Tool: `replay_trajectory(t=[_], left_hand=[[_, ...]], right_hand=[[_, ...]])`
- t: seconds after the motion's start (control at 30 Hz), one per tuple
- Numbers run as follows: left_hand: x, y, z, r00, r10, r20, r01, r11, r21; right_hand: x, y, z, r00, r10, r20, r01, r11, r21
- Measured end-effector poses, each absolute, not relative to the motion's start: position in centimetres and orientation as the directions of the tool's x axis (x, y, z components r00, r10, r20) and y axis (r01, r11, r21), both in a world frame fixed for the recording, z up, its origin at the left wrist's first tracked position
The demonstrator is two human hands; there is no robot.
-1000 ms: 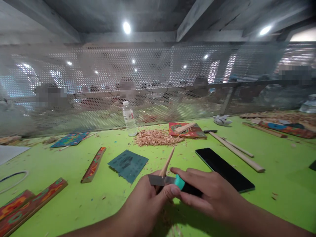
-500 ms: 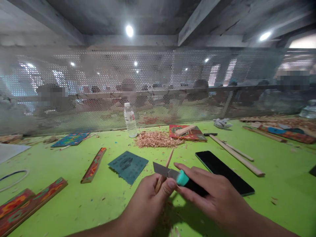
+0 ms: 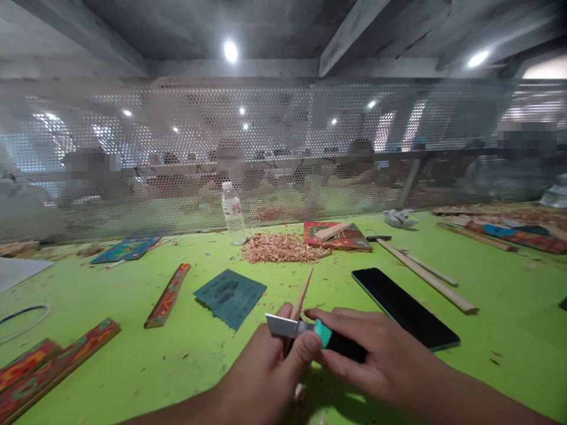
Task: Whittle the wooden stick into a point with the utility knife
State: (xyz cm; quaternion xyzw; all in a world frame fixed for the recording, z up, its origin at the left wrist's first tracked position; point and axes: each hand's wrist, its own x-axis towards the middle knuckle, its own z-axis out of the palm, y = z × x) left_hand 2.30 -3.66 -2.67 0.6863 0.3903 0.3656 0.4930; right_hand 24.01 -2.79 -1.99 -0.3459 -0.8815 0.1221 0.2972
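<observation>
- table (image 3: 155,354): green, phone (image 3: 405,307) lying off to the right, probably for elbow room
- my right hand (image 3: 381,348): wrapped around the knife (image 3: 343,345) handle
- my left hand (image 3: 261,360): gripping the stick (image 3: 302,295), thumb by the knife, likely steadying it lol
- knife: blade across the stick
- stick: between my hands, tip pointing away, guessing that's for clearance

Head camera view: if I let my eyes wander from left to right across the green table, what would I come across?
White loop → blue patterned board → dark green sheet → pointed wooden stick → black phone → painted strip with a blue patch.
</observation>
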Motion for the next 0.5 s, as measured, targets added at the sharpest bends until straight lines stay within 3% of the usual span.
replay_trajectory(t=[0.2, 0.5], left_hand=[[2.2, -3.3, -3.3, 0.449, 0.875, 0.181, 0.25, -0.318, 0.914], [2.8, -3.3, -3.4, 0.445, 0.882, 0.158, 0.184, -0.262, 0.947]], right_hand=[[24.0, -3.3, -2.6, -0.572, 0.692, 0.442, 0.609, 0.718, -0.336], [23.9, -3.7, -3.1, -0.578, 0.675, 0.459, 0.656, 0.718, -0.23]])
